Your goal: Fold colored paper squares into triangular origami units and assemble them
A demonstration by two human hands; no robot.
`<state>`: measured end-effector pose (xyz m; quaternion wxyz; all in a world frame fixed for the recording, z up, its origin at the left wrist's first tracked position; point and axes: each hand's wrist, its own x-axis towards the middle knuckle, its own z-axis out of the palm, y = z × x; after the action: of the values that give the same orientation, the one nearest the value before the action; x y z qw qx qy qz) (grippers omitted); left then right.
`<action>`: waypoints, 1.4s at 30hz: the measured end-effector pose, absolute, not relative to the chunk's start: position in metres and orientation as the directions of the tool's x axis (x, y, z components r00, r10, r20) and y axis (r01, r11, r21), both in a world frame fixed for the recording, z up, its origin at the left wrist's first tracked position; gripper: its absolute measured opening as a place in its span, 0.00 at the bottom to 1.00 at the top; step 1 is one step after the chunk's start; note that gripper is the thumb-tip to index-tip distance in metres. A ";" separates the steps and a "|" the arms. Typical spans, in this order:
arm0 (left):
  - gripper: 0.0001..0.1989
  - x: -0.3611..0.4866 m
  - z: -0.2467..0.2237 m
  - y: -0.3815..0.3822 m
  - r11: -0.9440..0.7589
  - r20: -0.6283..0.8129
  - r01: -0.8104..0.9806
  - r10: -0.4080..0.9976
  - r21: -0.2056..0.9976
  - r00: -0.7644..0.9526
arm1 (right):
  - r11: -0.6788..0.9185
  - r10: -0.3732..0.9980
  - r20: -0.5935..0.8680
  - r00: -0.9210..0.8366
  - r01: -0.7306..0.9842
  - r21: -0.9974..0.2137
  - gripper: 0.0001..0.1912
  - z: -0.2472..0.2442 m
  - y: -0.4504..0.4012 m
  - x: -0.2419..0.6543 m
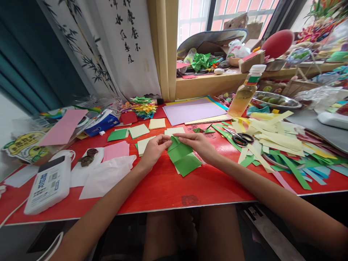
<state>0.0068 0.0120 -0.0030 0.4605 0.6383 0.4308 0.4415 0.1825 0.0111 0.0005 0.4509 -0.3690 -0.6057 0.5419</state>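
A creased green sheet of paper (179, 149) is held up over the red table between my two hands. My left hand (156, 148) pinches its upper left edge, and my right hand (199, 144) grips the upper right edge with the fingers pressed together. Just below it, another green square (189, 165) lies flat on the table, with a pale sheet showing under its edge. Small folded green pieces (202, 129) sit beyond my right hand. Cut squares in pale yellow (139, 131), green (117, 135) and pink (116, 150) are spread to the left of my left hand.
Black-handled scissors (241, 138) lie beside a heap of paper strips (282, 139) on the right. A liquid-filled bottle (244, 92) stands at the back, near large lilac sheets (190, 110). A stack of folded paper (144, 107) and a white device (49, 185) are leftward.
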 end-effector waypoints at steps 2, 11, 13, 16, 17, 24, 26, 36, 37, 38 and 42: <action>0.11 0.007 -0.004 0.012 -0.205 0.169 0.146 0.958 0.968 0.231 | 0.119 0.939 0.128 -0.318 -0.048 -0.992 0.16 -0.001 0.011 0.182; 0.11 0.007 -0.006 0.013 -0.222 0.184 0.164 0.959 0.961 0.217 | 0.019 0.914 0.074 -0.399 -0.139 -0.990 0.16 -0.004 0.012 0.182; 0.11 0.008 -0.006 0.013 -0.221 0.184 0.170 0.961 0.960 0.209 | -0.020 0.914 0.044 -0.404 -0.153 -0.988 0.16 -0.004 0.012 0.182; 0.11 0.008 -0.005 0.013 -0.220 0.183 0.174 0.962 0.960 0.204 | -0.083 0.907 0.001 -0.422 -0.182 -0.980 0.16 -0.002 0.012 0.182; 0.11 0.008 -0.005 0.013 -0.221 0.184 0.174 0.961 0.960 0.205 | -0.104 0.903 -0.011 -0.429 -0.192 -0.976 0.15 -0.002 0.012 0.182; 0.11 0.007 -0.005 0.012 -0.230 0.191 0.185 0.959 0.955 0.210 | -0.196 0.879 -0.065 -0.472 -0.233 -0.952 0.15 0.000 0.012 0.184; 0.11 0.007 -0.004 0.011 -0.231 0.189 0.196 0.959 0.953 0.211 | -0.202 0.881 -0.072 -0.467 -0.234 -0.951 0.15 0.000 0.012 0.185; 0.11 0.007 -0.005 0.012 -0.238 0.194 0.203 0.957 0.950 0.217 | -0.238 0.874 -0.099 -0.477 -0.240 -0.941 0.15 0.002 0.012 0.185; 0.10 0.007 -0.005 0.012 -0.239 0.195 0.202 0.956 0.950 0.219 | -0.242 0.870 -0.100 -0.482 -0.243 -0.939 0.15 0.002 0.012 0.185; 0.10 0.007 -0.005 0.012 -0.240 0.195 0.202 0.956 0.949 0.219 | -0.246 0.868 -0.099 -0.487 -0.247 -0.937 0.15 0.002 0.013 0.185; 0.10 0.007 -0.004 0.011 -0.243 0.195 0.212 0.955 0.947 0.223 | -0.252 0.864 -0.096 -0.493 -0.259 -0.933 0.14 0.000 0.014 0.186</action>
<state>0.0070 0.0114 -0.0042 0.4252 0.6562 0.4447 0.4370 0.1862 0.0136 0.0001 0.3882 -0.3204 -0.4728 0.7233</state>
